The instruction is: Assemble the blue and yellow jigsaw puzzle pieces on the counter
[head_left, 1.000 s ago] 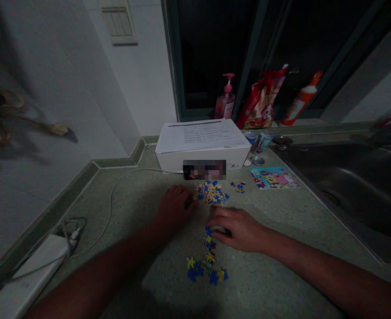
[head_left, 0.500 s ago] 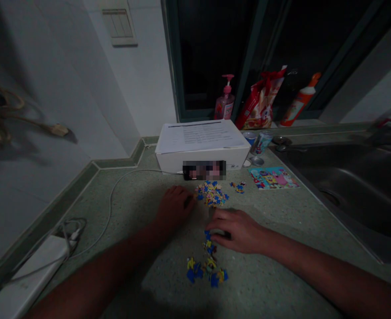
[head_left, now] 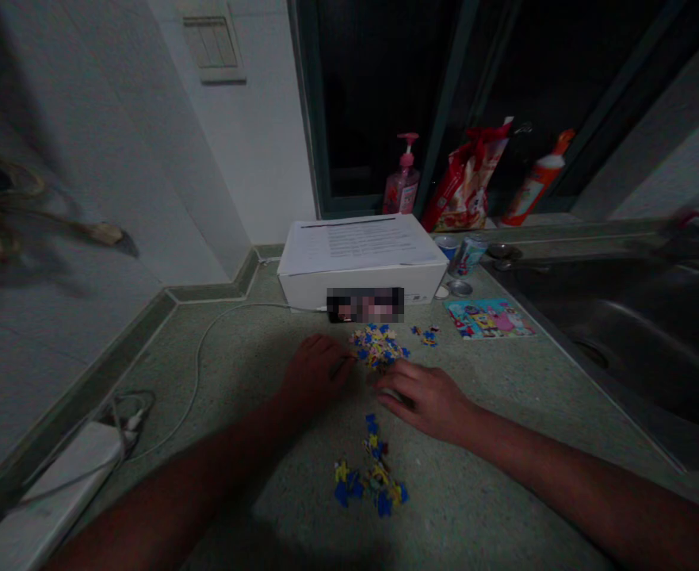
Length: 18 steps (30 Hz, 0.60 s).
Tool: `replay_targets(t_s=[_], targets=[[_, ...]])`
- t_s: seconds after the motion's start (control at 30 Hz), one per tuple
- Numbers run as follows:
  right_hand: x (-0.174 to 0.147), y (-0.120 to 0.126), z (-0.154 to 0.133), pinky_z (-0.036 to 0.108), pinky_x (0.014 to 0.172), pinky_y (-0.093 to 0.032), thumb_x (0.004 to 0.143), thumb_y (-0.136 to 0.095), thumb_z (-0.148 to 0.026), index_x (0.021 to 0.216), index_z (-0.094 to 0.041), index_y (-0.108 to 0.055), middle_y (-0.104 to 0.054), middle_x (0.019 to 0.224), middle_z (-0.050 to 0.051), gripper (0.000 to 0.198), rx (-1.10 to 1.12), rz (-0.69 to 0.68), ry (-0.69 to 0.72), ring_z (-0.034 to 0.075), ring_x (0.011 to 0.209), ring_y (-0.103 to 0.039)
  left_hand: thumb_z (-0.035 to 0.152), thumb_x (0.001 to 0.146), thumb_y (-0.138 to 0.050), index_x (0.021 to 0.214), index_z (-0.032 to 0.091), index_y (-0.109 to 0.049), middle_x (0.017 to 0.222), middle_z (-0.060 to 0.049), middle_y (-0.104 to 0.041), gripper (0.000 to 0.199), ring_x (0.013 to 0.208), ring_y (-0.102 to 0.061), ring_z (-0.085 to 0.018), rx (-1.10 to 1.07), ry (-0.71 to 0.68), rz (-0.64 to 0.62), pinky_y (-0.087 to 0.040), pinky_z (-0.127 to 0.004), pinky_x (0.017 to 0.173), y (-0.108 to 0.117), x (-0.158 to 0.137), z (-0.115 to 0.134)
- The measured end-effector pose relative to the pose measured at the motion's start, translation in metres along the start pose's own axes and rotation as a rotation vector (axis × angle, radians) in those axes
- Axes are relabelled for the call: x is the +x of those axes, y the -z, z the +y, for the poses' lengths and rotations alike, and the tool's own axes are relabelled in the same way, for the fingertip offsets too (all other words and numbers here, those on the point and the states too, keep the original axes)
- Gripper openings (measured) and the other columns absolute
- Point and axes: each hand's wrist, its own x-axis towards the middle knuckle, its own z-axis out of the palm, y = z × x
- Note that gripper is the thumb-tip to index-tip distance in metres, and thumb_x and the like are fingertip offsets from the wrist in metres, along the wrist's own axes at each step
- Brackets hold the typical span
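A loose pile of puzzle pieces (head_left: 379, 342), blue, yellow and pink, lies on the counter in front of both hands. At its left edge my left hand (head_left: 318, 371) is curled, thumb and finger drawn together. Whatever may be between those tips is too dark to make out. My right hand (head_left: 424, 398) hovers at the near right edge of the pile, fingers bent and thumb apart, with nothing visible in it. Closer to me, a partly joined group of puzzle pieces (head_left: 378, 476) lies with a blue piece (head_left: 371, 420) at its top end.
A small cluster of pieces (head_left: 426, 336) sits right of the pile, near a colourful cartoon picture card (head_left: 489, 319). Behind stand a phone (head_left: 366, 305) on a cable and a white box (head_left: 361, 254). A sink (head_left: 623, 341) is right; a power strip (head_left: 58, 492) left.
My right hand has moved away from the blue piece of the joined group, up to the pile's near edge. My left hand has shifted only slightly.
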Motion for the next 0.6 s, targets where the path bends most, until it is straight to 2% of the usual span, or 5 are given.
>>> replay_targets(t_s=[0.1,0.17,0.37,0.6], targets=[[0.001,-0.002,0.005,0.033,0.071,-0.062,0.111,-0.060,-0.028,0.121,-0.022,-0.077,-0.080,0.108,0.009,0.020,-0.088,0.137,0.013,0.023,0.089,-0.079,0.021,0.106,-0.065,0.103,0.021,-0.075,0.097,-0.005,-0.078,0.011,0.094,-0.073,-0.023,-0.132,-0.096,-0.038,-0.061,-0.041,0.090,0.002,-0.001,0.009],[0.002,-0.001,0.007,0.033,0.071,-0.063,0.112,-0.060,-0.028,0.126,-0.022,-0.076,-0.080,0.111,0.010,0.022,-0.133,0.180,0.042,0.023,0.091,-0.079,0.021,0.105,-0.065,0.103,0.023,-0.074,0.099,-0.004,-0.079,0.010,0.093,-0.073,-0.022,-0.220,-0.119,-0.073,-0.062,-0.039,0.088,0.003,-0.001,0.015],[0.005,0.002,0.003,0.032,0.067,-0.063,0.112,-0.061,-0.024,0.120,-0.020,-0.077,-0.080,0.104,0.009,0.018,-0.177,0.225,0.154,0.021,0.085,-0.078,0.018,0.104,-0.066,0.104,0.024,-0.072,0.097,-0.005,-0.079,0.009,0.092,-0.074,-0.023,-0.410,-0.100,-0.061,-0.062,-0.039,0.083,0.004,-0.001,0.019],[0.006,0.003,0.002,0.032,0.064,-0.063,0.112,-0.063,-0.024,0.120,-0.023,-0.077,-0.081,0.104,0.008,0.017,-0.167,0.234,0.202,0.020,0.082,-0.078,0.018,0.103,-0.065,0.102,0.024,-0.073,0.094,-0.007,-0.077,0.009,0.093,-0.074,-0.024,-0.448,-0.058,-0.117,-0.062,-0.039,0.082,0.003,0.000,0.017]])
